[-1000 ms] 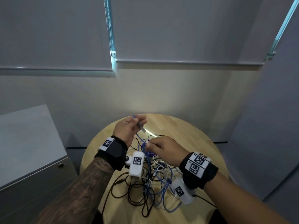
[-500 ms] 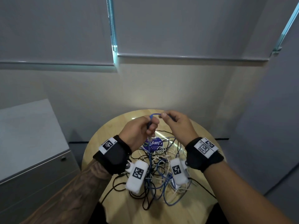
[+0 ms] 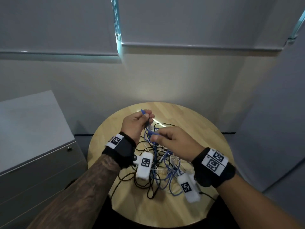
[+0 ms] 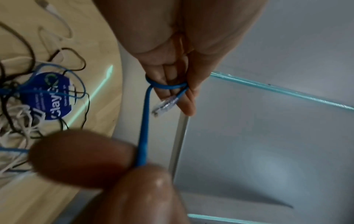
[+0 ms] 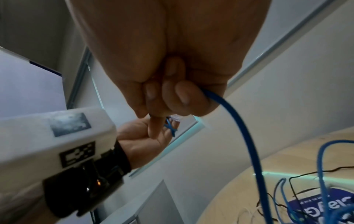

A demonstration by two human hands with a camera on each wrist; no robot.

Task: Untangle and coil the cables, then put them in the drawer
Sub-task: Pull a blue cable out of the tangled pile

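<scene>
Above the round wooden table (image 3: 206, 123), both hands are working a blue cable (image 4: 143, 130) over a tangle of black, white and blue cables (image 3: 158, 166). That heap is lying on the middle of the tabletop, partly covering a round blue sticker (image 4: 51, 97), with bare wood showing all round it out to the rim. Black loops are trailing toward the near edge. To the left, a grey drawer cabinet (image 3: 41, 162) is standing apart from the table, its drawers closed.

The left hand (image 3: 135, 124) is holding the blue cable looped round its curled fingers (image 4: 164, 78), the clear plug (image 4: 164, 104) hanging just beside the fingertips. The right hand (image 3: 175, 142) is pinching the same cable lower down between thumb and curled fingers (image 5: 182, 94), and the cable is running from there down into the heap.

Half a second ago the two hands were meeting high above the heap; now the right hand is sitting lower and nearer the body, the hands further apart.
</scene>
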